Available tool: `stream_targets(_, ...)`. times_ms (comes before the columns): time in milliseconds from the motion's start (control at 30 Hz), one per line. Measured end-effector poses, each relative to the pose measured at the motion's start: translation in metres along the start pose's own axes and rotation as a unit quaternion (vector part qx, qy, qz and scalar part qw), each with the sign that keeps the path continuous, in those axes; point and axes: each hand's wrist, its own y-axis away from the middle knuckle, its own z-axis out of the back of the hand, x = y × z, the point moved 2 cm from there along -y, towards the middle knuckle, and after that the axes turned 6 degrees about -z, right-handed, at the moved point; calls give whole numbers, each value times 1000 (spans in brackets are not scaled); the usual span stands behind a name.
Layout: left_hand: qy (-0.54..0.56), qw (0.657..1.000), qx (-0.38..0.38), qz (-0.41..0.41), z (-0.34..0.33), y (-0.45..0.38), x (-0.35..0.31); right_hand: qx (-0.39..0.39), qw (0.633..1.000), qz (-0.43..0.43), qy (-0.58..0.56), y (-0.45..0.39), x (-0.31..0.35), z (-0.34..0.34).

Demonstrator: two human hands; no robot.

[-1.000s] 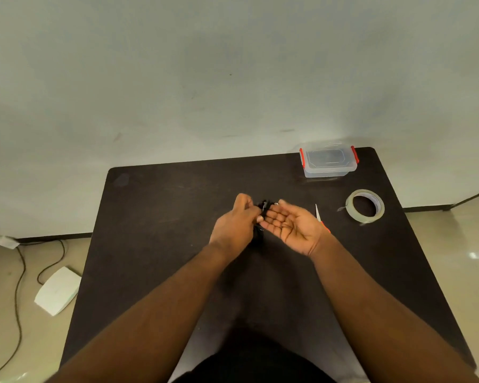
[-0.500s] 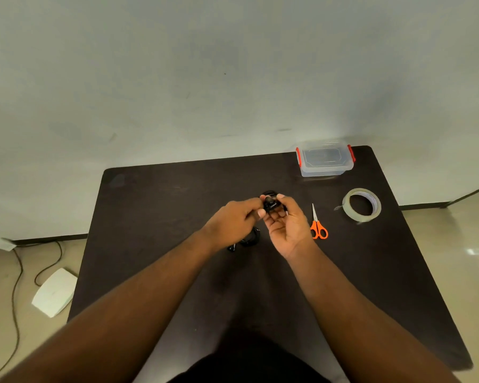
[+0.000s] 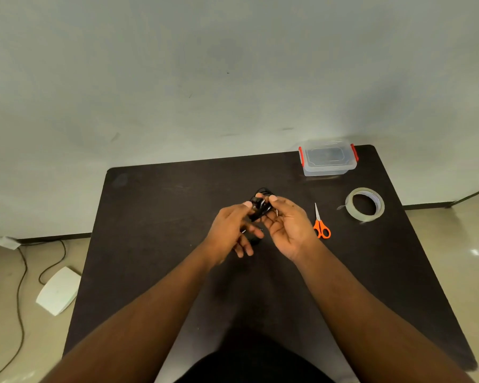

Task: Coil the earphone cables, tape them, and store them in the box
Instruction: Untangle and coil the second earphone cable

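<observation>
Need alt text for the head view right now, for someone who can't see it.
Both hands hold a bundle of black earphone cable above a dark table: left hand and right hand each pinching it. To the right lie orange-handled scissors, a tape roll and a closed clear box.

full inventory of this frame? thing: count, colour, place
earphone cable: 1 bundle, black, held between both hands above table centre
box: 1, clear with red latches, lid on, far right of table
tape roll: 1, translucent, right side, flat on table
scissors: 1, orange handles, between right hand and tape roll
table: 1, dark
white flat object: 1, on floor, left
cord: dark, on floor, left
left hand: pinches the cable
right hand: holds the cable
</observation>
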Motion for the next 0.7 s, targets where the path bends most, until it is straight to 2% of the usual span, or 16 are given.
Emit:
stream_targets(100,48,998,-36,21,-1,0,1,37,998,-12,45,5,-2,3)
stream_targets(200,59,995,-70,30,0,-2,4,53,992,-61,93,6,7,7)
stream_targets(300,19,997,-75,31,-5,-2,8,66,963,-144,218,4,29,14)
stream_targets(367,-21,997,-73,26,-10,-2,9,62,948,-165,264,4,36,15)
stream_targets(467,-61,994,-95,1,-11,-4,7,49,963,-131,232,2,28,13)
stream_targets(700,-3,982,-190,-18,-19,2,15,9,996,-10,92,4,-12,27)
